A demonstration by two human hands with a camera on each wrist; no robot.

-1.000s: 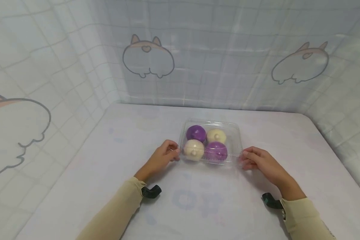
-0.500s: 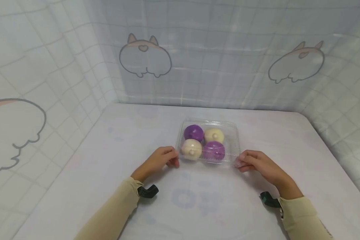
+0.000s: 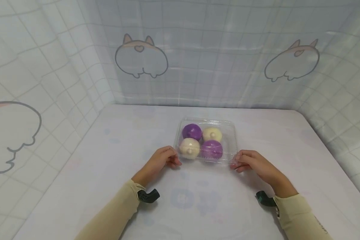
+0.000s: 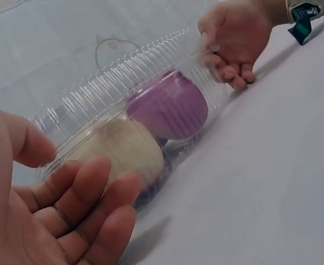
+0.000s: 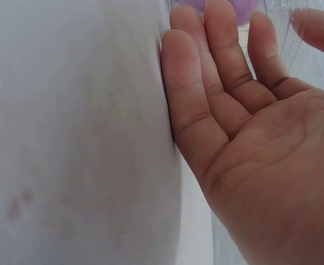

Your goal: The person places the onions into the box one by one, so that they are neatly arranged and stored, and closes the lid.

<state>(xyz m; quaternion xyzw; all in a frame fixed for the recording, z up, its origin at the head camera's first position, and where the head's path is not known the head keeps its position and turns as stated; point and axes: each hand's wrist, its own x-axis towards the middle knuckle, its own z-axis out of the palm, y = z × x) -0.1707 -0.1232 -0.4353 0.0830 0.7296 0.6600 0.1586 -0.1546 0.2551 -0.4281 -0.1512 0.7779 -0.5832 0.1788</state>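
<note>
- A clear plastic clamshell box [image 3: 205, 141] sits on the counter [image 3: 108, 173], about midway between its left and right edges and nearer the far edge than the near one.
- The box lid is down over the contents; its ribbed rim shows plainly in the left wrist view [image 4: 123, 72].
- Inside lie four round buns in a two-by-two block: a dark purple bun [image 3: 191, 131] at the far left, a cream bun [image 3: 212, 133] at the far right, a second cream bun [image 3: 190, 148] at the near left, and a lighter purple bun [image 3: 212, 149] at the near right.
- Like colours sit on the diagonals, and the buns touch or nearly touch one another.
- The long axis of the box runs left to right, roughly parallel to the counter's near edge, with its long sides facing the near and far edges.
- The left hand [image 3: 160, 159] is at the near left corner of the box, fingers loosely curled with the tips against the plastic; in the left wrist view the fingers [image 4: 90, 193] look relaxed and slightly spread beside the wall.
- The right hand [image 3: 252, 160] meets the near right corner, thumb above and fingertips at the rim, lightly pinching the edge.
- Both forearms wear beige sleeves [image 3: 114, 213], each with a dark wrist strap [image 3: 148, 196].
- A pale checked cloth with cartoon animal outlines [image 3: 141, 56] hangs behind the counter's far edge and sides.
</note>
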